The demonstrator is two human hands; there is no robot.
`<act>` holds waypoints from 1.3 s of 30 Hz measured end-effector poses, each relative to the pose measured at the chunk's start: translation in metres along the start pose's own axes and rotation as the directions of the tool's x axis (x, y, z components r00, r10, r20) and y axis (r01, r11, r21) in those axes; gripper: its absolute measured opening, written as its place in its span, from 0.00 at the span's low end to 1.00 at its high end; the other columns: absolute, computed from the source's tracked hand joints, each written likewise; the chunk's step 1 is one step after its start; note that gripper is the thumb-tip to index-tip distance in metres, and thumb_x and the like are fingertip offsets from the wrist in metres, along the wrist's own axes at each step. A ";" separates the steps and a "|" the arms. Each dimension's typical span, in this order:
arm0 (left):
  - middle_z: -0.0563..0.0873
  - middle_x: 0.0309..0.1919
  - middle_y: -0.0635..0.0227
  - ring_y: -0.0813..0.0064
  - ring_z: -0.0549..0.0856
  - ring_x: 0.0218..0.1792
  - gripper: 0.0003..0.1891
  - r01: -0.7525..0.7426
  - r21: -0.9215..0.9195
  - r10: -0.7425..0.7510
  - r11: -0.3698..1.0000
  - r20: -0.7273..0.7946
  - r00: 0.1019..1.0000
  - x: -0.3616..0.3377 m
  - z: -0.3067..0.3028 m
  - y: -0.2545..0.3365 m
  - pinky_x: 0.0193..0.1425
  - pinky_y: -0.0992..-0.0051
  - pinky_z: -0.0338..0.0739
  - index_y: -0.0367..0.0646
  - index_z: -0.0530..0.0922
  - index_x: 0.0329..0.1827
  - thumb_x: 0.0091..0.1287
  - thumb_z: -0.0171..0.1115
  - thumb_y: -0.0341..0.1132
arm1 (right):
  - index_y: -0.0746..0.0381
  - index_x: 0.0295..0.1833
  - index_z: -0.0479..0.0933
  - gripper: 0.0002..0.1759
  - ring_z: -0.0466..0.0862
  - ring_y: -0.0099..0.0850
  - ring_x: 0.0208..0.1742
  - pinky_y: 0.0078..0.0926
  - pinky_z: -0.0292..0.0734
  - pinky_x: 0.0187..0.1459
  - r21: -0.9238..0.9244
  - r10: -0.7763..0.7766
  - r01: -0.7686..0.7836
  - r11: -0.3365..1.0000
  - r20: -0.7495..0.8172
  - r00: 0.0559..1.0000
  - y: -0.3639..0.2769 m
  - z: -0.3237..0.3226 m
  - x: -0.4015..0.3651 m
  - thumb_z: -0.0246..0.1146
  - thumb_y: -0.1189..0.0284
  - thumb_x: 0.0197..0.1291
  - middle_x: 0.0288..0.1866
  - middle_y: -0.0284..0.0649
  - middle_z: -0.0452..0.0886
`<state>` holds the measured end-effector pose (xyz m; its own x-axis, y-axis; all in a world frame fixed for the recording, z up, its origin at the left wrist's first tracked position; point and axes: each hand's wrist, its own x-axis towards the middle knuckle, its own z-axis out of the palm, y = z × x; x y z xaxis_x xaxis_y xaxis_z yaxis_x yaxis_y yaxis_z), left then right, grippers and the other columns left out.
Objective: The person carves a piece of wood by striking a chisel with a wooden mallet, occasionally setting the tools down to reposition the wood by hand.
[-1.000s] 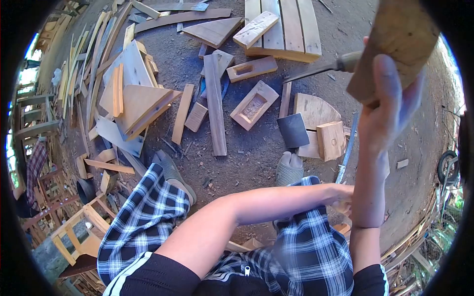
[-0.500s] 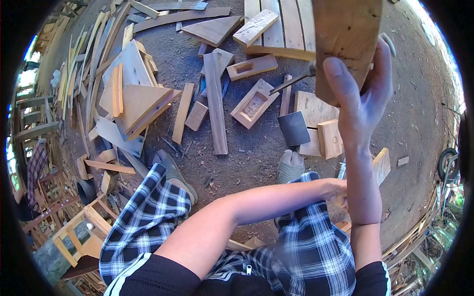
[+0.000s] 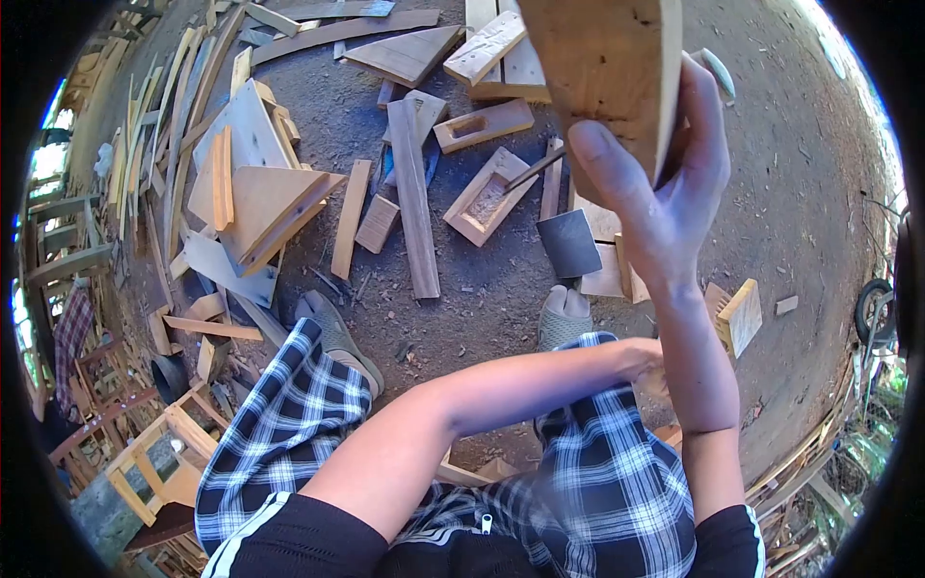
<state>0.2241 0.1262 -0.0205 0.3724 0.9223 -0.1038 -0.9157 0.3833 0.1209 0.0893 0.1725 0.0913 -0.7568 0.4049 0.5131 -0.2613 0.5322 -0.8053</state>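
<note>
My right hand [image 3: 665, 183] is raised close to the camera, closed around a thick wooden block [image 3: 607, 72] with its thumb pressed on the near face. A thin dark metal rod [image 3: 535, 170] shows past the block's left edge, angled over a hollowed wooden block [image 3: 461, 220]; its other end is hidden. Across my lap reaches my left arm, and my left hand [image 3: 647, 362] lies mostly behind my right forearm, fingers hidden. Below the raised block, a dark square plate [image 3: 568, 244] sits by light wooden pieces [image 3: 602, 275].
A slotted wooden block [image 3: 485, 125], a long narrow board [image 3: 412, 197] and a small block [image 3: 377, 224] lie on the dirt. Stacked panels [image 3: 270, 207] stand left, with long strips [image 3: 188, 106] behind. A toothed wooden piece [image 3: 740, 320] is at right.
My right hand and the wooden block have moved left and slightly up. The metal rod has shifted left and down, with more of the toothed wooden piece showing.
</note>
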 end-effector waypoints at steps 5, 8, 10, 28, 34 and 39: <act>0.83 0.40 0.68 0.74 0.82 0.38 0.15 -0.021 -0.021 0.020 1.000 -0.029 0.999 0.005 -0.005 0.013 0.40 0.64 0.79 0.42 0.77 0.51 0.69 0.60 0.43 | 0.65 0.58 0.70 0.36 0.76 0.26 0.47 0.24 0.72 0.48 -0.137 -0.056 0.056 0.989 0.006 0.998 0.004 0.004 -0.005 0.72 0.56 0.49 0.47 0.38 0.73; 0.83 0.40 0.68 0.74 0.82 0.37 0.15 -0.034 -0.037 0.032 0.999 -0.041 0.999 -0.001 -0.004 0.009 0.39 0.64 0.79 0.42 0.77 0.50 0.70 0.60 0.43 | 0.65 0.59 0.69 0.37 0.76 0.27 0.47 0.24 0.72 0.49 -0.117 -0.008 0.012 0.993 0.032 0.999 0.005 0.003 -0.008 0.73 0.56 0.48 0.47 0.38 0.74; 0.83 0.39 0.68 0.74 0.82 0.37 0.14 -0.050 -0.044 0.048 0.998 -0.047 0.998 -0.007 -0.003 0.007 0.39 0.65 0.78 0.42 0.77 0.50 0.70 0.60 0.43 | 0.66 0.59 0.69 0.37 0.77 0.27 0.47 0.24 0.72 0.49 -0.127 -0.031 0.035 0.991 0.037 0.999 0.003 0.002 -0.005 0.73 0.57 0.48 0.47 0.38 0.74; 0.82 0.37 0.69 0.76 0.81 0.33 0.13 -0.159 -0.128 0.144 0.979 -0.123 0.982 -0.010 -0.001 0.003 0.35 0.67 0.78 0.43 0.77 0.50 0.70 0.59 0.42 | 0.68 0.59 0.68 0.40 0.72 0.31 0.56 0.29 0.68 0.57 0.085 -0.100 0.089 0.992 0.146 0.984 -0.009 0.004 -0.001 0.75 0.58 0.45 0.53 0.42 0.69; 0.82 0.36 0.69 0.76 0.81 0.31 0.13 -0.180 -0.160 0.156 0.971 -0.150 0.976 -0.017 -0.003 0.003 0.34 0.68 0.78 0.43 0.77 0.50 0.70 0.59 0.41 | 0.68 0.59 0.67 0.40 0.71 0.33 0.56 0.30 0.67 0.58 -0.081 -0.134 0.145 0.986 0.131 0.982 0.007 0.012 -0.010 0.76 0.60 0.45 0.55 0.43 0.68; 0.82 0.35 0.69 0.77 0.81 0.30 0.12 -0.208 -0.169 0.180 0.963 -0.171 0.969 -0.015 -0.006 0.014 0.33 0.69 0.78 0.43 0.77 0.49 0.71 0.58 0.41 | 0.68 0.59 0.67 0.40 0.70 0.34 0.57 0.32 0.65 0.59 -0.123 -0.170 0.183 0.975 0.111 0.979 0.007 0.009 -0.013 0.76 0.62 0.44 0.55 0.44 0.68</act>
<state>0.2052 0.1174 -0.0231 0.1704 0.9538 -0.2476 -0.9853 0.1687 -0.0285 0.0919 0.1641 0.0766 -0.7632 0.2235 0.6063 -0.3200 0.6844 -0.6551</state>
